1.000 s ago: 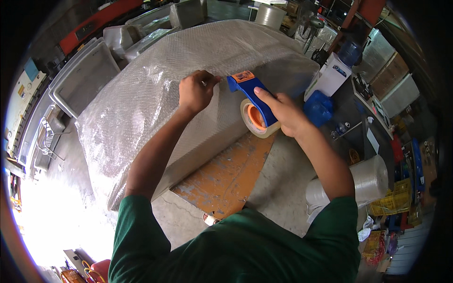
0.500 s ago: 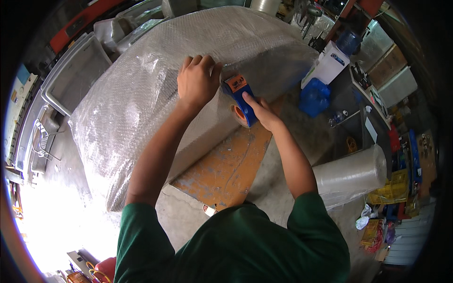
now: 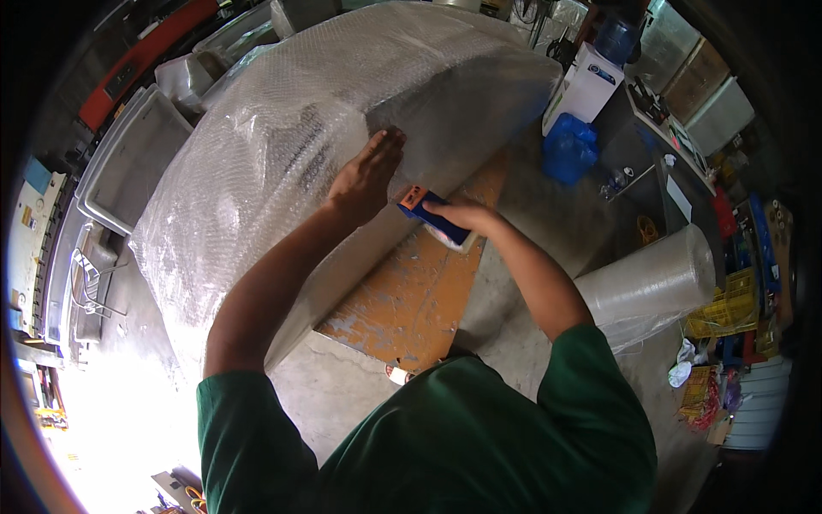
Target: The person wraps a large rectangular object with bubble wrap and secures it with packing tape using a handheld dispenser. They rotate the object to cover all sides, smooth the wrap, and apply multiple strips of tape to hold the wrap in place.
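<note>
A large bulky object in bubble wrap (image 3: 248, 171) fills the space before me, resting on a worn orange board (image 3: 402, 300). My left hand (image 3: 370, 176) lies against the wrap near its folded edge, fingers stretched out and holding nothing. Just right of it, my right hand (image 3: 467, 214) is closed around a blue tape gun (image 3: 441, 224) with an orange front. The tape gun's front end is at the lower side of the wrapped object; whether it touches, I cannot tell. Part of the tape roll shows below the handle.
A roll of bubble wrap (image 3: 651, 278) is at my right. Beyond it are a white water dispenser (image 3: 586, 86), a blue plastic bag (image 3: 569, 150) and a dark desk (image 3: 629, 141). A yellow crate (image 3: 723, 308) sits far right. Grey framed panels (image 3: 137, 158) and a metal chair (image 3: 94, 278) stand left.
My left hand has moved down and flattened against the wrap. My right hand has brought the tape gun lower and tilted it more sideways. The view has shifted slightly.
</note>
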{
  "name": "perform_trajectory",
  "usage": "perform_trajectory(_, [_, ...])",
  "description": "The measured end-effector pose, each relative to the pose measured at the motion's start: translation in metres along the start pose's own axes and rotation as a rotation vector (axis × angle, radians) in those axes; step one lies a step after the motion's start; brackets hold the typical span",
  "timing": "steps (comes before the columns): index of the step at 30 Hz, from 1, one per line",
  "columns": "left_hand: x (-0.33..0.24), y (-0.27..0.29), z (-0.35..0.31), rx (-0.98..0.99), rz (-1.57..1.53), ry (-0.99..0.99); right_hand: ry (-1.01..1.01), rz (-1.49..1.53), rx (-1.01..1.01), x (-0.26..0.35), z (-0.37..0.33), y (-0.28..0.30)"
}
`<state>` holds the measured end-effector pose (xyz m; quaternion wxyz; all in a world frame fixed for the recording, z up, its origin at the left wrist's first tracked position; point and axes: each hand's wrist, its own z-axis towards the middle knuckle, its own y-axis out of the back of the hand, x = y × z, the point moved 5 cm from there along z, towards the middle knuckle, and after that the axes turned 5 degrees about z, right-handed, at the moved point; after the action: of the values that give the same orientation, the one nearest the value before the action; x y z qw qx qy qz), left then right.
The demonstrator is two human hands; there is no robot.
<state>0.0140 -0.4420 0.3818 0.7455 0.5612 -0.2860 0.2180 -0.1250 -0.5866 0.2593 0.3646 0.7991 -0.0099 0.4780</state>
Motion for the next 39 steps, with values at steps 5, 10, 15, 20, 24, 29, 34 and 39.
perform_trajectory(5, [-0.010, -0.011, -0.003, 0.080, 0.006, 0.046, -0.067, -1.356, 0.344, 0.062, -0.014, -0.007])
perform_trajectory(10, [-0.063, -0.039, -0.026, 0.223, -0.175, 0.057, 0.095, -0.388, 0.361, 0.010, -0.026, 0.003])
perform_trajectory(15, [-0.106, -0.023, -0.005, 0.157, -0.562, 0.384, 0.227, 0.267, 0.462, -0.114, -0.046, 0.021])
perform_trajectory(20, [-0.144, -0.015, 0.066, -0.004, -1.497, 0.990, 0.357, 0.377, 0.279, -0.102, -0.075, 0.119])
perform_trajectory(24, [-0.118, 0.032, 0.171, 0.187, -2.147, 0.764, 0.503, 0.326, 0.139, -0.076, -0.079, 0.194])
perform_trajectory(29, [-0.072, 0.060, 0.246, 0.216, -2.351, 0.674, 0.659, 0.331, 0.017, -0.053, -0.059, 0.262])
perform_trajectory(34, [-0.009, 0.053, 0.291, 0.152, -2.059, 0.626, 0.706, 0.420, -0.093, -0.018, -0.027, 0.291])
perform_trajectory(39, [0.124, 0.011, 0.334, -0.106, -1.613, 0.526, 0.545, 0.452, -0.108, 0.012, 0.021, 0.309])
